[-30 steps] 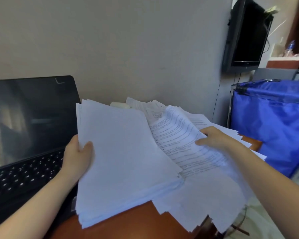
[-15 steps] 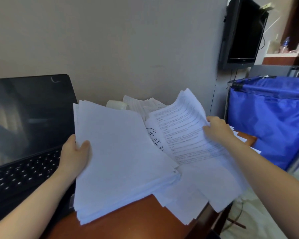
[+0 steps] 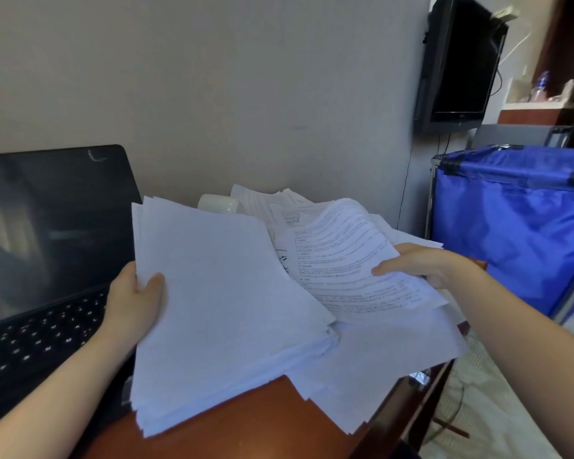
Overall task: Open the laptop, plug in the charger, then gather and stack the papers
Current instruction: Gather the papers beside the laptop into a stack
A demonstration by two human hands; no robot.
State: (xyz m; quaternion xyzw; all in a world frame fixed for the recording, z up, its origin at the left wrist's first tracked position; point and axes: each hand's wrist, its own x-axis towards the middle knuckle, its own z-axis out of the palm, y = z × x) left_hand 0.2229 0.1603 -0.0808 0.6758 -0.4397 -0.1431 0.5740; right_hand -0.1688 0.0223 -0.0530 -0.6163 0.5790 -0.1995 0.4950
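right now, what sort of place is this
Probably a hotel room or small bedroom, though that is a guess: a wall-mounted TV hangs by a wooden desk holding an open laptop and papers, with a blue fabric cart beside it.

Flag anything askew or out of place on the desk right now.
Yes. The loose white paper sheets lie fanned and crooked, several hanging past the right edge of the brown wooden desk, where they could slide off. The thick white paper stack in the left hand is tilted. The right hand pinches curling printed sheets.
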